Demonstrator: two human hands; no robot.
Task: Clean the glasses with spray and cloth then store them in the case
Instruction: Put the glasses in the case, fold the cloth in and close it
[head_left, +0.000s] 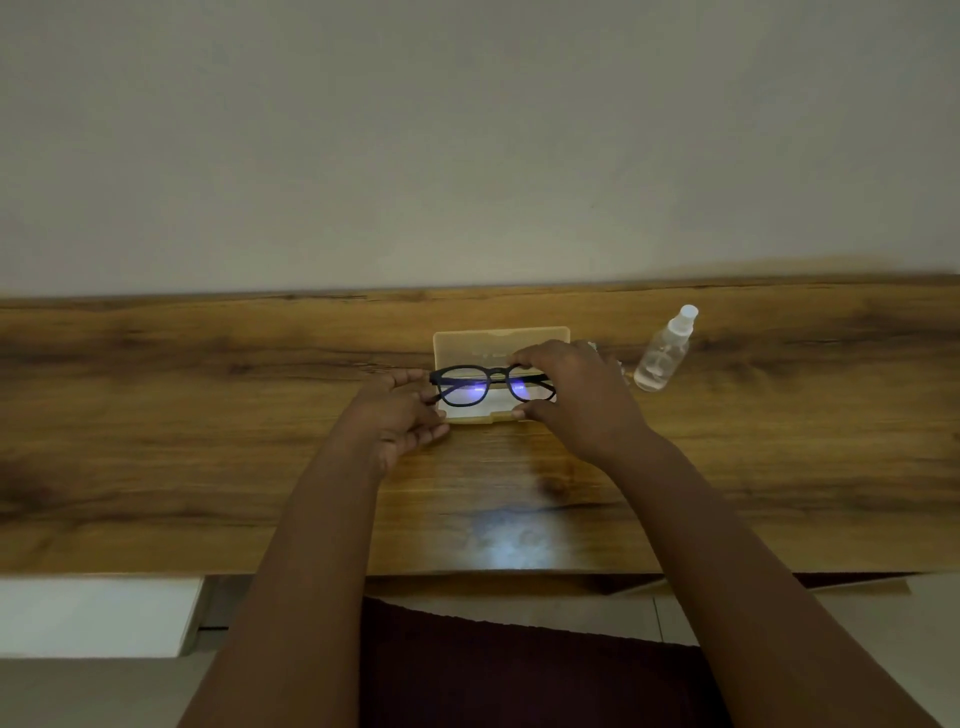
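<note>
Your right hand pinches the black-framed glasses at their right lens, thumb below and fingers above; your left hand holds the other end at the temple, fingers loosely curled. The glasses sit over the open translucent amber case, something white inside it. A clear plastic spray bottle lies tilted on the wood-grain table.

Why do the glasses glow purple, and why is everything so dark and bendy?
In the head view, the glasses lenses catch a bluish-purple glare from some light; a pale glare patch also shines on the table. The room is dim, so the hands look dark. The wide-angle lens curves the table's far edge, and the sides look smeared and blurry.
</note>
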